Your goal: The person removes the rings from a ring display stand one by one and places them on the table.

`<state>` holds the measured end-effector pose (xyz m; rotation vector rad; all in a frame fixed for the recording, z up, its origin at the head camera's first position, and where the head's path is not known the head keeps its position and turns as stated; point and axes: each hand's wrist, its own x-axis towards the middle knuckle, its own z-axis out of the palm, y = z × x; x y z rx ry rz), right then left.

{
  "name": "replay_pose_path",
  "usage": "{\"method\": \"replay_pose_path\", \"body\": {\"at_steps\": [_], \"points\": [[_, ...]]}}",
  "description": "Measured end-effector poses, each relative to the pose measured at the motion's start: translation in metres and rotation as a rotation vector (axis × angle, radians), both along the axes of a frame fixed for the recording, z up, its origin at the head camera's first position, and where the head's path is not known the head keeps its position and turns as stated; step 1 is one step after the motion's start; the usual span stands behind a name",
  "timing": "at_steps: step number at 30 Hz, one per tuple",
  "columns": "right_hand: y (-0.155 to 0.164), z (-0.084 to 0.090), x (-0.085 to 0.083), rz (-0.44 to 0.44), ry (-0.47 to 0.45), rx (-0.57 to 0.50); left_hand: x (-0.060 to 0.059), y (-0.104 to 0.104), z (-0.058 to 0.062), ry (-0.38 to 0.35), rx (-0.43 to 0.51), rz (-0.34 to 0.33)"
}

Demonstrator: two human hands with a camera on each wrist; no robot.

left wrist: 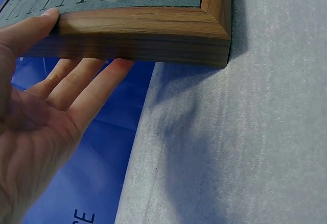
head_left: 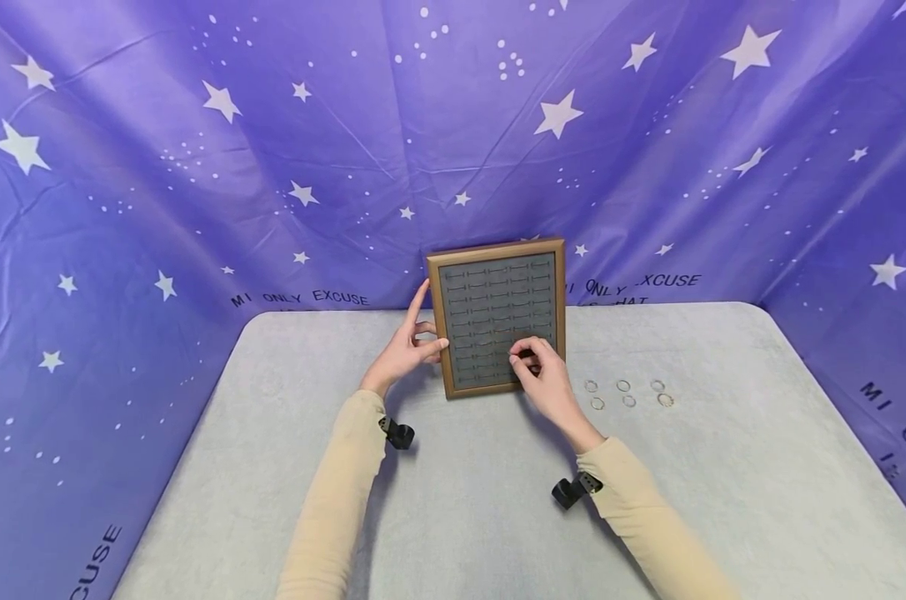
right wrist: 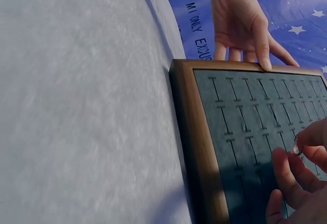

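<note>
A ring display tray (head_left: 498, 251) with a brown wooden frame and a dark grey-green slotted pad stands tilted at the back of the table. My left hand (head_left: 402, 354) grips its left side, thumb on the front of the frame and the other fingers against the side and behind. In front of the pad's lower right part, my right hand (head_left: 548, 385) pinches a small shiny ring (right wrist: 296, 146) between thumb and fingertip, close over the slots. Several thin rings (head_left: 666, 406) lie in two short rows on the table, right of the tray.
A light grey cloth covers the table (head_left: 468, 508). Purple-blue curtains (head_left: 362, 125) with white stars hang behind it and at both sides, the back one close behind the tray. Small black cameras (head_left: 400, 434) are strapped at both wrists.
</note>
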<state>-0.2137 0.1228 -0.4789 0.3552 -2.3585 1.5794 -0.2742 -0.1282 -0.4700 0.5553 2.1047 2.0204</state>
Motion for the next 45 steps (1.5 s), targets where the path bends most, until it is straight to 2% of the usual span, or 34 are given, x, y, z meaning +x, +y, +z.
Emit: {"method": "replay_pose_path", "body": {"at_steps": [7, 10, 14, 16, 17, 33, 40, 45], "points": [[0.012, -0.001, 0.004, -0.012, -0.018, -0.031, 0.001, -0.001, -0.001, 0.0, 0.013, 0.002], [0.012, 0.013, 0.012, -0.015, -0.042, -0.027, 0.0, -0.001, -0.001, -0.003, 0.016, -0.001], [0.011, 0.035, 0.026, -0.005, -0.072, -0.025, 0.007, 0.0, 0.012, -0.026, 0.026, -0.017], [0.013, 0.038, 0.029, -0.001, -0.069, -0.025, 0.011, 0.001, 0.018, -0.044, 0.033, -0.023], [0.014, 0.038, 0.03, 0.001, -0.066, -0.029, 0.012, 0.001, 0.022, -0.049, 0.031, -0.023], [0.038, 0.021, 0.036, -0.019, -0.043, 0.019, 0.013, 0.002, 0.023, -0.057, 0.023, -0.024], [0.059, -0.016, 0.024, -0.027, -0.049, 0.051, 0.015, 0.002, 0.024, -0.073, 0.042, -0.027], [0.075, -0.026, 0.024, 0.006, -0.03, 0.113, 0.014, 0.002, 0.024, -0.077, 0.037, -0.023]]}}
